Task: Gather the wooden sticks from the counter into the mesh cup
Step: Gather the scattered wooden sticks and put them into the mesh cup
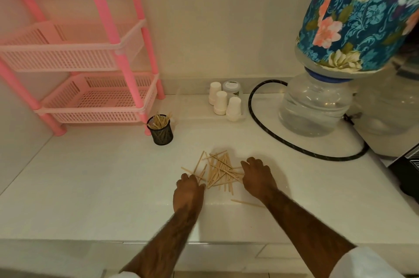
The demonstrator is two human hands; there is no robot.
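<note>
A loose pile of thin wooden sticks (217, 171) lies on the white counter (102, 187) between my two hands. My left hand (189, 189) rests palm down at the pile's left edge, fingertips touching the nearest sticks. On the pile's right side my right hand (258, 178) lies with its fingers bent over the stick ends. Whether either hand grips a stick is hidden. One stray stick (246, 203) lies apart under my right wrist. The black mesh cup (160, 131) stands upright to the back left, holding several sticks.
A pink plastic shelf rack (95, 73) stands at the back left, beside the cup. White paper cups (223, 102) and a jar stand at the back wall. A water bottle dispenser (317, 101) with a floral cover and a black hose (283, 141) occupy the right side.
</note>
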